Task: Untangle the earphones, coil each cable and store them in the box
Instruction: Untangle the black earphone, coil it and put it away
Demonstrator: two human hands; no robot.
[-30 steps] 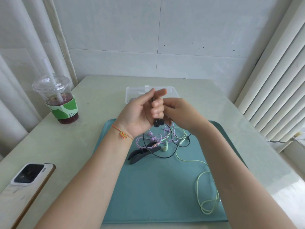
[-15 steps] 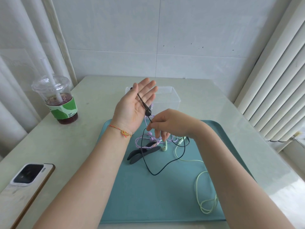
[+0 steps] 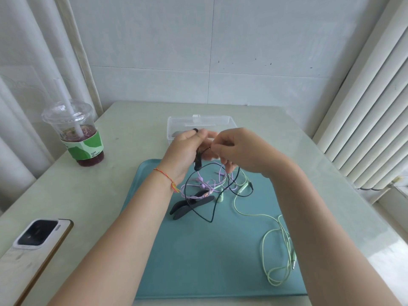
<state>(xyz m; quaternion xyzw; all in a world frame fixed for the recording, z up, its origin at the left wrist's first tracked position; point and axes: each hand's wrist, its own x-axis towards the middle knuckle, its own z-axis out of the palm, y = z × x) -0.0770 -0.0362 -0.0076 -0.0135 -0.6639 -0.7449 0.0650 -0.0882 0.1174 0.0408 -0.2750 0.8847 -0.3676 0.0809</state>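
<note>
Head view, near to far: green earphone cable (image 3: 277,250) lies loose on the teal mat (image 3: 198,261), not coiled yet; farther, the purple earphones (image 3: 199,186) are mixed with the black cable (image 3: 198,208) and a dark clip (image 3: 189,205) near the mat's middle. Above this, what changed vs. half a sec ago: left hand (image 3: 187,151) was flat and spread with the black cable across the palm; now its grip is curled round the black earphone, and right hand (image 3: 238,151) has come up to it, pinching the cable at the fingertips; so prob. a new turn of winding is made, but most of the black cable hangs free, coil only begun. Behind the hands the clear box (image 3: 220,121) stands open on the counter (image 3: 132,120); one dark thing inside at left, can't tell what; no earphones seen stored there.
</note>
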